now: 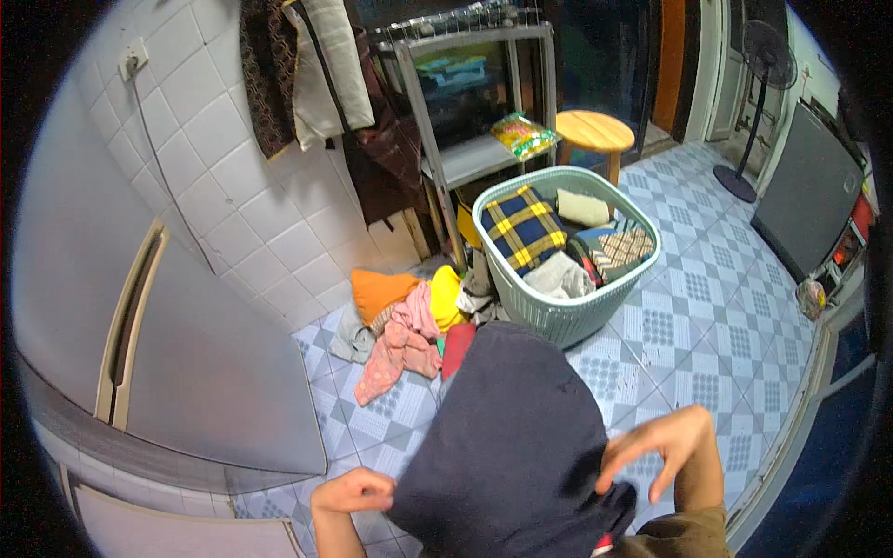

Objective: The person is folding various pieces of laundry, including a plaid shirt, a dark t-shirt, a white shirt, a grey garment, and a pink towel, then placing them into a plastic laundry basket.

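Note:
A dark navy cloth garment [512,437] spreads out in front of me, low in the head view. My left hand [356,490] is closed with its fingertips at the garment's left edge. On the other side, my right hand [665,451] curves over the right edge; its fingertips touch the cloth, while the thumb stands apart. The kind of garment cannot be made out. Beyond it stands a pale green laundry basket [558,321] holding folded cloths, among them a blue and yellow plaid one [523,226]. A pile of loose clothes, with a pink garment [400,353], lies left of the basket.
A grey refrigerator [214,372] stands at the left. Behind the basket are a metal shelf rack [474,160] with a packet [524,137] and a round wooden stool [595,132]. A black standing fan [767,70] is at the far right. Clothes [335,84] hang by the tiled wall.

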Motion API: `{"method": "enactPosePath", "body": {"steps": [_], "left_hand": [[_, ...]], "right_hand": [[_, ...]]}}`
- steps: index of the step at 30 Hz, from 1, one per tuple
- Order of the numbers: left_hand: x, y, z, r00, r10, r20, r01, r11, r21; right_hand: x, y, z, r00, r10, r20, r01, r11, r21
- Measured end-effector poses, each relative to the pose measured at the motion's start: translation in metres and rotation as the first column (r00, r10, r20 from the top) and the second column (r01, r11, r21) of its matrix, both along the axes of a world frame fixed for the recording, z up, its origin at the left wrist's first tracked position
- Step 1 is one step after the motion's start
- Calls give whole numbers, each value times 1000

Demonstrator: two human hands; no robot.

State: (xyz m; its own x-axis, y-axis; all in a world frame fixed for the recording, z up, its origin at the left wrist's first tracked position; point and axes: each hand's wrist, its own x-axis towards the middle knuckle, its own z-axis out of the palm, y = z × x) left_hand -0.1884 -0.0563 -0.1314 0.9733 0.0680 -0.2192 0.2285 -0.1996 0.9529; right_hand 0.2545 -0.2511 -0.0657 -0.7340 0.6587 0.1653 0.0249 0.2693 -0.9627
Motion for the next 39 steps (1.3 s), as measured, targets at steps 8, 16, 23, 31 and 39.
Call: {"method": "enactPosePath", "body": {"steps": [8,16,23,31,39], "left_hand": [[91,31,-79,671,739,66,-741,672,11],[211,38,-54,836,531,136,-548,823,150],[178,23,-11,894,404,191,-328,883,-335],[151,7,-14,831,398,390,-37,738,-674],[129,25,-18,724,528,445,-203,779,-593]], "right_hand": [[37,85,-170,406,-831,380,913,362,-186],[-12,101,-140,601,-794,84,782,564,-265],[-51,56,-50,735,-660,156,542,710,450],[-34,58,-48,625,-731,274,528,655,541],[-8,63,-33,734,-652,190,571,744,348]]}}
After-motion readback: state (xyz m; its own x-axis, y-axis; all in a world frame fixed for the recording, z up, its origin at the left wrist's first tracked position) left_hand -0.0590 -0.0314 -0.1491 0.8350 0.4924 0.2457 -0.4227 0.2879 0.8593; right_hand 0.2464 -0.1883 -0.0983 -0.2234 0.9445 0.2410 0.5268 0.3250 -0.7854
